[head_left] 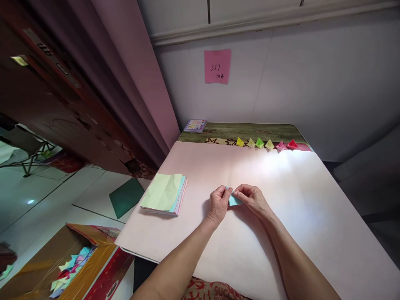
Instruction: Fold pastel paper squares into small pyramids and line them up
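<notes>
A: Head view, main item?
B: Blue paper (235,201), small pc., qty 1. Loc.: betw. the two hands, over the pale tabletop (200,246), rt. of the paper stack (161,192).
A: Grip?
B: L hand (218,202): narrow, thumb & fingers pinching the left end. R hand (253,200): likewise narrow, pinching the upper rt. part.
A: Step in hand?
B: Prob. folding or creasing, judging by the pinch. Next move would call for a firm L hold, R thumb pressing along the fold, edges aligned.
A: Orientation?
B: Lower edge faces the person, runs approx. L–R. Long axis: can't tell, fingers cover both ends.
A: Nearby?
B: Folded paper pcs. (259,143), qty 6, in a row toward the far edge.
</notes>
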{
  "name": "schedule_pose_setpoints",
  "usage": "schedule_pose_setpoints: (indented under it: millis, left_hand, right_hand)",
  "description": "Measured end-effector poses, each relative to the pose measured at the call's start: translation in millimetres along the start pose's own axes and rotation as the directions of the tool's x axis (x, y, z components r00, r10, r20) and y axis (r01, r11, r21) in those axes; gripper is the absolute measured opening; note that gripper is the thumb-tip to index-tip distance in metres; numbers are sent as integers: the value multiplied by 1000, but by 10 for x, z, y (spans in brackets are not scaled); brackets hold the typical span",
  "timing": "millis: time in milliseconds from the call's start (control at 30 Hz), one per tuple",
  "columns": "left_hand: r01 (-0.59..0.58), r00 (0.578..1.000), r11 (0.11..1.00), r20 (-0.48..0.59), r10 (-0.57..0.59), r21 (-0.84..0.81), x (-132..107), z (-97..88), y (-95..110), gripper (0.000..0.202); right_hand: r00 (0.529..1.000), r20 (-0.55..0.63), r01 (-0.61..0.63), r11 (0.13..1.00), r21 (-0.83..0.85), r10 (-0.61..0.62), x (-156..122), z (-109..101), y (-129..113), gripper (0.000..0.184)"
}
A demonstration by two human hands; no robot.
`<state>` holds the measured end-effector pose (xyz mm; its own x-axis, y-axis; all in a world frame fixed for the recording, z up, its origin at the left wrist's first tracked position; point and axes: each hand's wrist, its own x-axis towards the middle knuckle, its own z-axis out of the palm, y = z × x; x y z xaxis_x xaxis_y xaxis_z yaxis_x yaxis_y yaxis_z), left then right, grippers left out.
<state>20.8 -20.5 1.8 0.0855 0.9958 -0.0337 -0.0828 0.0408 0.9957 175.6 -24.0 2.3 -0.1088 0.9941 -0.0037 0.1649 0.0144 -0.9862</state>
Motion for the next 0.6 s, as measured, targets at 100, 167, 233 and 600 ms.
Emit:
schedule_pose_setpoints:
  millis: [100,167,233,600]
  left_hand:
    - [37,998,999,46,-36,-26,4,4,-19,39]
    - [74,993,997,90,-71,-36,14,3,-43,36]
    - [98,988,995,119,-94,-30,30,-4,-69,36]
    - [224,938,962,302,-169,-155,33,-141,-1,35]
  right_hand:
    - [995,-98,17,1000,-25,-19,11,17,31,38]
    - [984,-177,13,999,-31,-19,12,30,37,38]
    - [973,-231,5,1000,-20,-9,8,49,24,37]
    - [983,59,-178,845,505,171,-45,90,-166,36]
